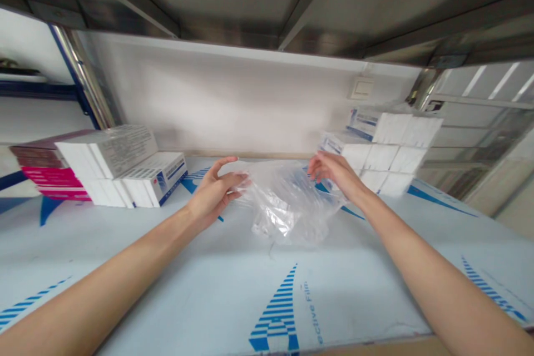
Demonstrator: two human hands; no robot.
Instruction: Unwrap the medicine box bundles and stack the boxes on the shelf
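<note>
A crumpled clear plastic bag (287,203) lies on the film-covered shelf between my hands, its upper edge spread from one hand to the other. My left hand (219,192) pinches the bag's left side with thumb and fingers, the index finger bent above. At the upper right of the bag, my right hand (331,172) has its fingers curled in on the thin plastic. The exact grip of the right fingertips is blurred. Nothing can be made out inside the bag.
White boxes with blue print (394,150) are stacked at the right, close behind my right hand. More white boxes (125,169) and magenta boxes (54,172) stand at the left. A metal shelf (233,0) hangs low overhead. Behind is a white wall (233,100) with a switch (361,88).
</note>
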